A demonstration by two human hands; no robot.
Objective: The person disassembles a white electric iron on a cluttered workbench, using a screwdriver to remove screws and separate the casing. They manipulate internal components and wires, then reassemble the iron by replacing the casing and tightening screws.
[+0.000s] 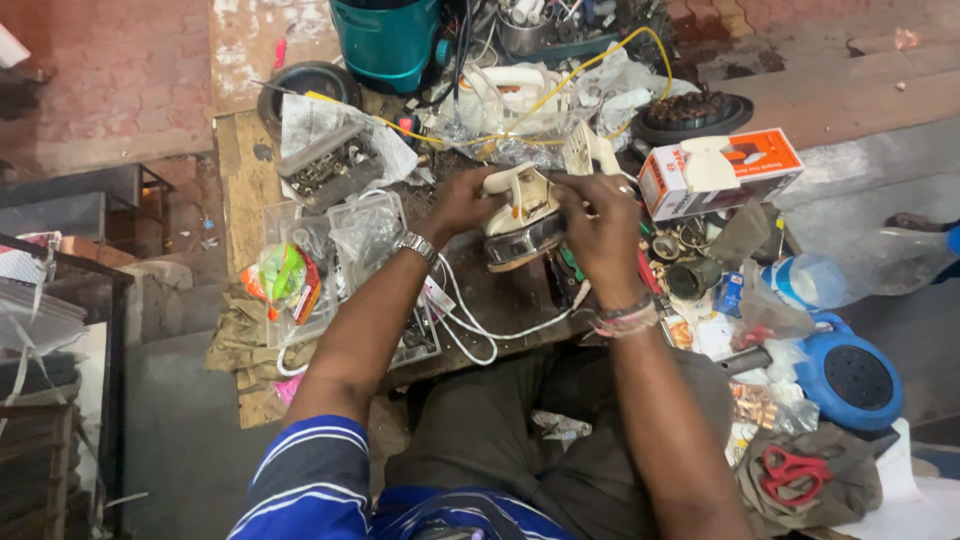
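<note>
Nearest to me are my striped blue sleeves and my dark trousers, their lower part cut off by the frame's near edge. To my near right lie red-handled scissors (790, 470) on a crumpled grey cloth (815, 485), and beyond them a round blue plastic device (850, 372) with a dark perforated face.

Over the scarred wooden workbench (235, 170) I hold a cream-coloured clothes iron (520, 215) with a shiny metal soleplate, tilted up above the middle of the bench. My left hand (465, 203), a metal watch on its wrist, is wrapped around the iron's left end. My right hand (598, 230), with thread bands at the wrist, closes over its right side; my fingers hide what they press there. A white cord (470, 330) loops down from the iron across the near bench.

To the left sit clear plastic bags and boxes (340, 245) of small parts, too small to make out. To the right rests an orange and white cardboard box (720, 170), and nearer, a clear plastic bottle (860, 268) lying on its side.

Farther off, a yellow wire (600, 60) arcs over crinkled plastic, and a teal plastic bucket (388, 40) stands at the far edge, its top cut off.
</note>
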